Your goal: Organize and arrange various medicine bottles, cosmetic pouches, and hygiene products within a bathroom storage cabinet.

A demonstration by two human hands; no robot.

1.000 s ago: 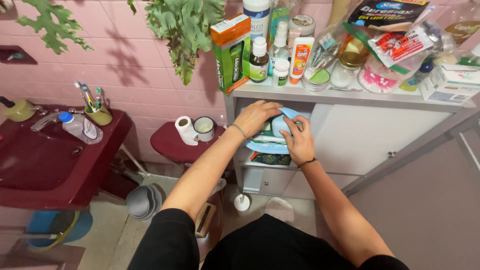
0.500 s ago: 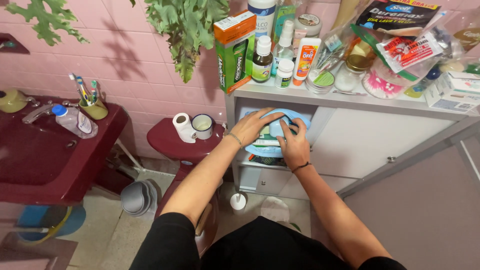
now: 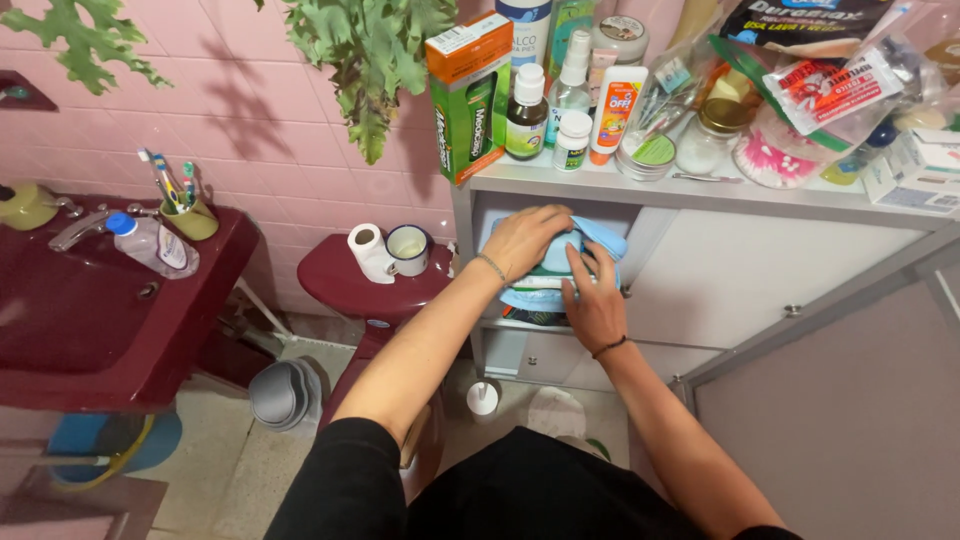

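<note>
Both of my hands are in the open compartment of the white cabinet (image 3: pixel 760 270), just under its crowded top shelf, working a light blue pouch (image 3: pixel 597 240) that sits on top of a stack of folded packets on the inner shelf. My left hand (image 3: pixel 524 237) lies over the pouch's near-left end, fingers curled down onto it, so that grip is pressed onto the pouch rather than spread. My right hand (image 3: pixel 594 300) comes up from below and in front, fingers reaching onto the pouch's front face; whether the thumb closes round it I cannot tell, as the hand hides it. The pouch's long axis runs left to right across the compartment, roughly level, its rounded right end pointing toward the cabinet's closed door and poking clear of both hands. The left hand is the nearer, lying directly on top; the right touches it from the front edge. On the cabinet top above stand an orange-and-green box (image 3: pixel 467 95), small bottles and bags of supplies. To the left, well apart, a toilet paper roll (image 3: pixel 368 250) and a white mug (image 3: pixel 406 249) sit on the dark red toilet tank (image 3: pixel 345 285).
</note>
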